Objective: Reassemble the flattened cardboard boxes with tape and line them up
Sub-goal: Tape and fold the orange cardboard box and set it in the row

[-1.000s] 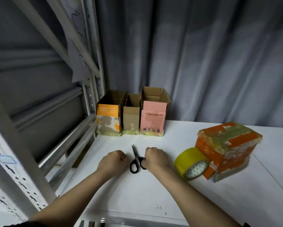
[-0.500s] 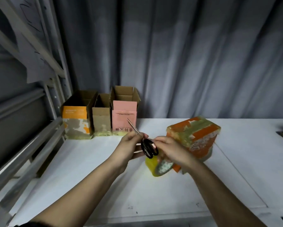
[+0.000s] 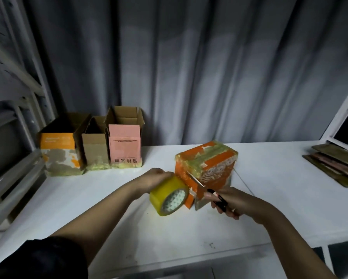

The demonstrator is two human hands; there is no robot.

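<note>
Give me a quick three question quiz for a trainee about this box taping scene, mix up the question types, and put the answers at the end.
1. True or false: the right hand holds the scissors.
2. How many open boxes stand in the row by the curtain? A) two B) three C) five
3. Fill in: the left hand rests on the yellow ____.

Key:
1. True; the blades point at the orange box.
2. B: the orange-and-white box, the brown box and the pink box.
3. tape roll
</note>
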